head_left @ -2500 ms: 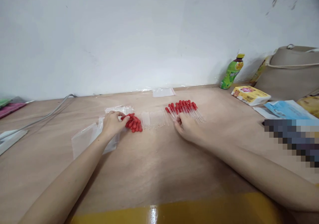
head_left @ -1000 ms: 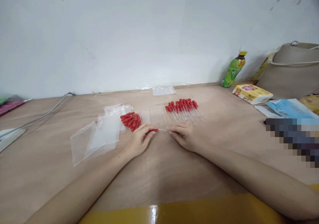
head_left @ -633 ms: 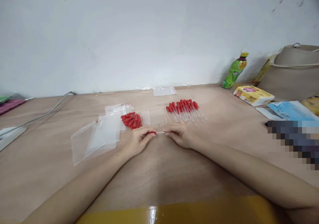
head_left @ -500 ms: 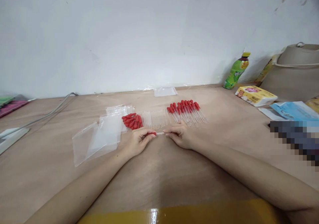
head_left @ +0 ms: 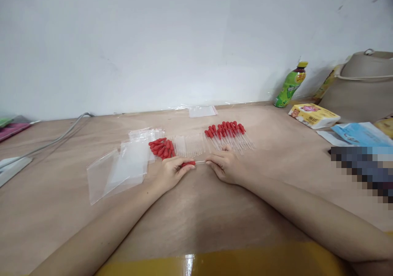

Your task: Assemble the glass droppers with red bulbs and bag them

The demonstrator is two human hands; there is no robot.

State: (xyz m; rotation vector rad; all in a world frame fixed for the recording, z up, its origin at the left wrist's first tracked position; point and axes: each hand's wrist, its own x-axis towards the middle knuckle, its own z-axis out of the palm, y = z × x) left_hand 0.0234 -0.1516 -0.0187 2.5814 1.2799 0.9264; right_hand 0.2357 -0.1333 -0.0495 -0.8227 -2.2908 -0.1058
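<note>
My left hand (head_left: pixel 173 171) pinches a red rubber dropper bulb (head_left: pixel 189 163), most of it hidden by the fingers. From the bulb's open end a thin clear glass tube (head_left: pixel 200 162) runs level to my right hand (head_left: pixel 224 166), whose thumb and fingers are closed on it. Just beyond the left hand lies a pile of loose red bulbs (head_left: pixel 162 147). Beside it is a row of bare glass tubes (head_left: pixel 188 145). Behind my right hand, several finished-looking droppers (head_left: pixel 229 135) lie together, red bulbs on glass tubes, bulbs toward the wall.
Clear plastic bags (head_left: pixel 130 161) spread at the left, another bag (head_left: pixel 202 111) near the wall. A grey cable (head_left: pixel 69 133) crosses the far left. Rightward stand a green drink bottle (head_left: pixel 290 86), a yellow tissue pack (head_left: pixel 315 115), a blue packet (head_left: pixel 360 133) and a beige bag (head_left: pixel 362 92).
The bulb sticks out a little farther from my left fingers. My right hand has shifted slightly right along with the tube. The whole view has moved a little.
</note>
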